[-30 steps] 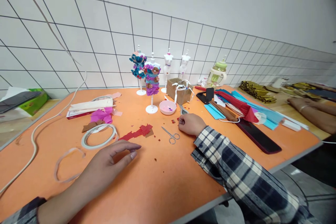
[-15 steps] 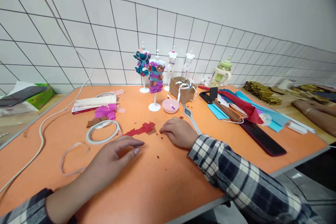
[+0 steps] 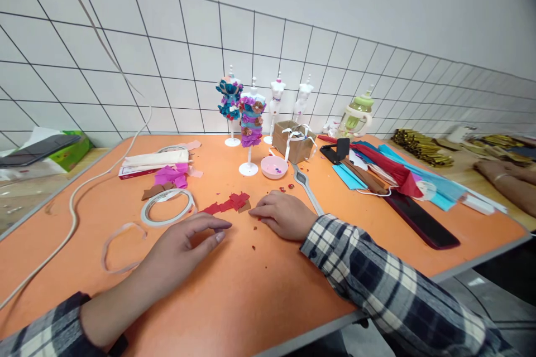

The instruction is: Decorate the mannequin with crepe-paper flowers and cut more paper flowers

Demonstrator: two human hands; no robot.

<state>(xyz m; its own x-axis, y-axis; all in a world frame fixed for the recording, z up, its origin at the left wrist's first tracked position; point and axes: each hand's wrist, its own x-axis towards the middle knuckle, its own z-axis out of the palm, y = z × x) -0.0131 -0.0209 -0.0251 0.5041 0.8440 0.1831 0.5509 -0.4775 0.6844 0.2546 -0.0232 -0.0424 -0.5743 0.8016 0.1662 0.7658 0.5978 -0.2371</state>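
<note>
My right hand rests on the orange table, fingers stretched toward the left and thumb a little apart from them. Its fingertips are beside small red scraps and the right end of a row of red paper pieces. Brown paper shows at that end. My left hand hovers over or rests on the table just below the row; its fingers and thumb are apart, with nothing between them. Left of it are a roll of white tape and a loose pale band.
Dress forms, one decorated in purple and blue, stand behind a pink bowl and a cardboard box. Grey tweezers lie near my right hand. A phone and coloured paper are rightward. Another person's hands are at far right.
My right hand has shifted slightly left and down over the small scraps; red scraps now show above its knuckles. My left hand is nearly unmoved. The view has shifted a little.
</note>
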